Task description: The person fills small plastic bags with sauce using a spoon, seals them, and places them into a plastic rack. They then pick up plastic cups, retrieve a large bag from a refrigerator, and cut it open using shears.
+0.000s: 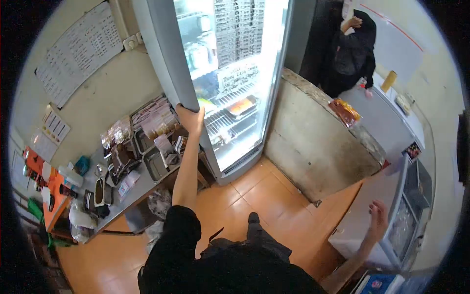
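We look down into a tight room with cream walls (115,81) and a glossy orange tiled floor (220,208).
On our left, a large written sheet (81,56) hangs beside a wall socket (130,43), above a grey-topped counter (115,211); to our right we see a low, stained partition (323,142) with a worn top edge, and a whiteboard (391,41) beyond it.

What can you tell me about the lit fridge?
The fridge stands upright on the orange tiled floor. Its frame is grey and metal-looking, its inside brightly lit, with wire shelves bearing items mostly too blurred to name. Sheets of writing cover part of the front. The left hand grips its side edge; whether the door is ajar, I cannot tell.
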Tool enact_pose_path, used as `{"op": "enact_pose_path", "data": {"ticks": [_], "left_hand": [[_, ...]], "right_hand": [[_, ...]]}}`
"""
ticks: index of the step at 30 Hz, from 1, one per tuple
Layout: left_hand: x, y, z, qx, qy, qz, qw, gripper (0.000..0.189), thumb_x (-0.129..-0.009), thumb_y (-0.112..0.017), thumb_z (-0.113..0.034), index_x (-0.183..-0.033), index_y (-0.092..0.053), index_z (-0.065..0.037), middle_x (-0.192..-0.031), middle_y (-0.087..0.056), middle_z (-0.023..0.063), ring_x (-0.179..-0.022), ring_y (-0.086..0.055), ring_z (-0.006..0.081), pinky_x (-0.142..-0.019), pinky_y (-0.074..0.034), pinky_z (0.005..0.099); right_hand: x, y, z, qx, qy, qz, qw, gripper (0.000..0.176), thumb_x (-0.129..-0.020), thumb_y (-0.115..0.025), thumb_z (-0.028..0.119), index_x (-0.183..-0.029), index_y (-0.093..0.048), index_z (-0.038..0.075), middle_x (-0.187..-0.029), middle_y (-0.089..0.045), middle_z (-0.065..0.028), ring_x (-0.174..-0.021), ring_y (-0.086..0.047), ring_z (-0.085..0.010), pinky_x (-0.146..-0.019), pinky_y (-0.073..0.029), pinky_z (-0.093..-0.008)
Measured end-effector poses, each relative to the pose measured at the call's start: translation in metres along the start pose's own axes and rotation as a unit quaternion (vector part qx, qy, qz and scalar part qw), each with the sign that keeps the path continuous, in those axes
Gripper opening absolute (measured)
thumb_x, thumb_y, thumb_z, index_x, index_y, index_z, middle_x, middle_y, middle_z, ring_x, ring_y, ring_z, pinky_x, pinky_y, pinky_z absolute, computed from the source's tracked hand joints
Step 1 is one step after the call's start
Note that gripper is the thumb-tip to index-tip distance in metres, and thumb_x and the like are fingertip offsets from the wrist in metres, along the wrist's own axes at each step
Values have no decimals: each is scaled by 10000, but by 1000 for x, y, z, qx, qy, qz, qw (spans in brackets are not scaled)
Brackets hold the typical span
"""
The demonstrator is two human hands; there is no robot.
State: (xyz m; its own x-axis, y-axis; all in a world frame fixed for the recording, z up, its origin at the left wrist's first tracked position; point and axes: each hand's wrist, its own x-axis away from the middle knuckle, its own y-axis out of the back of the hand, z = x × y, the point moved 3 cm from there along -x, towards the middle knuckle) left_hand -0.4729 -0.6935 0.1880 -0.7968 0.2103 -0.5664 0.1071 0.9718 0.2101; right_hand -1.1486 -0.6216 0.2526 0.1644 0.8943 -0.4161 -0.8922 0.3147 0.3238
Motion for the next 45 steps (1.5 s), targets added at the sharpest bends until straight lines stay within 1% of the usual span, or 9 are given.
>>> {"op": "enact_pose_path", "data": {"ticks": [6,11,16,21,22,24,25,27,45], "left_hand": [[10,10,-12,-115,49,12,992,740,-602,-774,-277,-1173,-400,10,-1119,-485,214,-1061,-508,411,-851,-430,469],[57,25,-31,-25,-36,71,997,698,-623,-826,-305,-1099,-391,-37,-997,-502,148,-906,-558,312,-776,-455,423],[51,-10,28,363,78,223,901,396,-904,-567,-381,-1100,-427,-66,-885,-514,51,-741,-516,131,-655,-430,277],[-52,-164,121,-19,16,61,998,748,-752,-773,-403,-1306,-415,-51,-1271,-464,178,-1225,-447,300,-1072,-319,424],[-82,-186,146,-83,148,93,981,1073,-676,-791,-474,-1441,-248,45,-1446,-333,285,-1359,-296,417,-1133,-242,456],[-114,-154,88,-118,394,109,905,990,-771,-641,-581,-1419,-290,80,-1523,-194,292,-1403,-251,400,-1145,-236,450],[-121,-170,110,-175,432,-13,885,837,-778,-676,-514,-1328,-437,71,-1405,-422,291,-1281,-458,379,-1038,-399,454],[-131,-193,95,-147,426,-3,893,831,-775,-681,-507,-1323,-441,70,-1392,-431,285,-1268,-465,377,-1028,-404,454],[-169,-210,100,149,531,-114,826,722,-715,-761,-380,-1236,-507,52,-1160,-582,184,-1023,-586,343,-849,-494,456]], "right_hand": [[-63,-324,88,-197,103,420,880,239,-869,-628,67,-1106,-633,31,-1057,-593,-92,-930,-617,-179,-803,-502,-288],[-37,-436,156,-213,190,437,853,700,-817,-746,298,-1382,-401,72,-1263,-477,-142,-1137,-524,-265,-950,-439,-397],[-23,-444,127,-274,178,292,899,1032,-677,-830,474,-1373,-251,-21,-1171,-383,-149,-1098,-432,-272,-939,-372,-432],[-2,-410,38,-148,235,56,959,1176,-593,-861,280,-1416,-67,6,-1265,-312,-192,-1189,-376,-337,-988,-329,-522],[1,-405,17,-238,171,47,955,1238,-615,-854,307,-1469,4,46,-1347,-262,-239,-1258,-331,-377,-1017,-321,-552],[-3,-383,-26,-98,283,10,954,1290,-649,-845,354,-1488,93,75,-1413,-205,-247,-1317,-277,-390,-1038,-317,-560],[-4,-375,-30,-92,282,-3,955,1290,-649,-845,354,-1488,93,75,-1413,-205,-247,-1317,-277,-390,-1038,-317,-560],[-9,-360,-35,-214,142,8,967,1228,-666,-849,455,-1468,-7,57,-1474,-177,-203,-1332,-291,-337,-1110,-265,-489],[-47,-309,2,-217,77,17,973,1118,-642,-759,683,-1395,-237,42,-1251,-392,-147,-1114,-428,-272,-956,-377,-413]]}}
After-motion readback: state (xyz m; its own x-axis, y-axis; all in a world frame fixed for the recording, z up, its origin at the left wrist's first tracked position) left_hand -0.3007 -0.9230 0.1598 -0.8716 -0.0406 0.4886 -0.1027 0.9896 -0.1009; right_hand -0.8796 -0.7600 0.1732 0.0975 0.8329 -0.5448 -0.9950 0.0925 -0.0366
